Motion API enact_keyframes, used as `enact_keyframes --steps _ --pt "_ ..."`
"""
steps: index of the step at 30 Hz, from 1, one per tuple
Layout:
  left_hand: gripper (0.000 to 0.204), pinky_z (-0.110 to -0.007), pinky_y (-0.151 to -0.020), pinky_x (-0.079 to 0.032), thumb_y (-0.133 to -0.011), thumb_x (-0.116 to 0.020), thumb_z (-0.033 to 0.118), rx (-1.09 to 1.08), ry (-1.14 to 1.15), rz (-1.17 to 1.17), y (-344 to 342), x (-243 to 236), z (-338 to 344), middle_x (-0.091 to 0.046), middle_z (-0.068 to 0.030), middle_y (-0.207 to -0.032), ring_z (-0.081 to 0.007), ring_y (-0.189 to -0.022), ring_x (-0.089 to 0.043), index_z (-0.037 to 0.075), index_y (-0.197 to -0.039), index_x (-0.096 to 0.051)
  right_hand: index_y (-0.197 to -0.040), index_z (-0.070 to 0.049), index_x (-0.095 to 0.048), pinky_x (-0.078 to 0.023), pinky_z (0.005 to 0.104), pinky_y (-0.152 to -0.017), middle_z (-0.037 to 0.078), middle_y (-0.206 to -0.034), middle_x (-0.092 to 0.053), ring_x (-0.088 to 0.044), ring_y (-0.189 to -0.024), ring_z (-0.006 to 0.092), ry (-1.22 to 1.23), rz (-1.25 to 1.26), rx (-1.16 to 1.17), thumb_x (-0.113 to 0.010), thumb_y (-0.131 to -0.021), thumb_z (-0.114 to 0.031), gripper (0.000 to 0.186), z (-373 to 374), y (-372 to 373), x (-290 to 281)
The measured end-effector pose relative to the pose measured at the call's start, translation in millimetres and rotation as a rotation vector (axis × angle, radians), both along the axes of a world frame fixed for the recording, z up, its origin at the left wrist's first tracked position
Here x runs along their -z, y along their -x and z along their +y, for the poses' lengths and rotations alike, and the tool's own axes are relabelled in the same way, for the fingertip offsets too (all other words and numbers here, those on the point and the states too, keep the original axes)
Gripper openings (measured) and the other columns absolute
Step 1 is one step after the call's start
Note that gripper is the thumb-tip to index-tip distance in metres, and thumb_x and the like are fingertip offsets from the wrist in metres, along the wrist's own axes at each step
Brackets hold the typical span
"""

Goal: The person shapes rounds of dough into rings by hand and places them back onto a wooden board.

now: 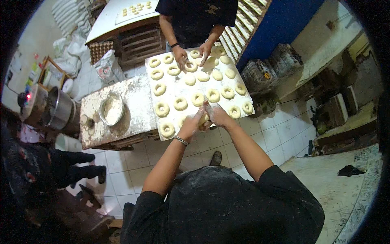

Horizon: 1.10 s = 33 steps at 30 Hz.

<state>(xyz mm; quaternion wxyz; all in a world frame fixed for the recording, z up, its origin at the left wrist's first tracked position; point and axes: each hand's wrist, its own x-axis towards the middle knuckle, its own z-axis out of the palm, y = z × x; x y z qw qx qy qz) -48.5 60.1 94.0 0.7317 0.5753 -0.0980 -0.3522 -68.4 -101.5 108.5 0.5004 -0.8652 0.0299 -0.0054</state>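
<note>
Both my hands meet at the near edge of a floured board (170, 87) covered with pale dough rings (180, 103). My left hand (191, 125), with a chain bracelet on its wrist, curls round one side of a piece of dough (204, 118). From the other side my right hand (218, 116) grips the same piece, with the thumbs pointing up and close together. My hands mostly hide the dough's shape. Unpierced dough rounds (217, 75) lie in the board's middle and far right. Flour dusts my fingers.
Across the board a co-worker's hands (180, 56) work at a dough ring (190, 66). To the left, a metal bowl of flour (112, 109) stands on a worn floury table (136, 91). Black jerrycans (260, 73) stand at right; another person's dark-trousered legs (83, 162) show at left.
</note>
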Motion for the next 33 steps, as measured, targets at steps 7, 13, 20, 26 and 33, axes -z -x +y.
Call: enact_keyframes --steps 7,13,20,26,33 --pt "0.076 -0.029 -0.06 -0.044 -0.1 -0.029 0.065 0.151 -0.396 -0.383 7 -21 -69 -0.06 -0.0072 -0.072 -0.0156 -0.062 -0.054 -0.001 -0.089 -0.064 -0.087 -0.001 -0.068 -0.043 0.0241 -0.052 0.002 -0.063 -0.059 -0.051 -0.055 0.0092 0.244 -0.064 -0.436 -0.016 -0.089 -0.083 0.098 -103 18 6" --pt "0.078 -0.031 -0.07 -0.046 -0.1 -0.025 0.067 -0.039 -0.208 -0.066 28 -33 -106 -0.063 -0.0056 -0.08 -0.0148 -0.073 -0.057 0.001 -0.09 -0.065 -0.077 -0.004 -0.062 -0.044 0.0249 -0.053 0.0 -0.06 -0.054 -0.052 -0.054 0.0104 -0.381 0.27 -0.417 -0.027 -0.082 -0.088 0.091 -153 25 -18" --pt "0.079 -0.03 -0.058 -0.042 -0.102 -0.024 0.064 -0.071 -0.238 -0.117 -1 -28 -114 -0.057 -0.0056 -0.063 -0.0147 -0.059 -0.05 -0.001 -0.086 -0.066 -0.077 -0.005 -0.062 -0.041 0.0268 -0.057 -0.001 -0.064 -0.051 -0.046 -0.06 0.0119 -0.118 0.347 -0.355 -0.026 -0.088 -0.083 0.087 -137 -30 -13" --pt "0.084 -0.034 -0.079 -0.043 -0.098 -0.019 0.071 -0.107 0.142 0.185 -61 -6 -70 -0.061 -0.0071 -0.079 -0.0195 -0.075 -0.052 0.001 -0.098 -0.065 -0.082 -0.003 -0.061 -0.038 0.0287 -0.051 0.001 -0.067 -0.055 -0.047 -0.056 0.0129 -0.441 0.364 -0.384 -0.045 -0.093 -0.068 0.067 -109 -71 19" --pt "0.035 -0.027 -0.072 -0.046 -0.094 -0.064 0.038 -0.006 0.161 0.028 -140 27 -11 -0.062 -0.0014 -0.084 -0.0119 -0.077 -0.057 0.003 -0.094 -0.063 -0.094 0.001 -0.065 -0.047 0.0269 -0.063 0.003 -0.086 -0.063 -0.057 -0.07 0.0126 -0.211 0.547 -0.36 -0.074 -0.085 -0.028 0.032 -71 -128 51"
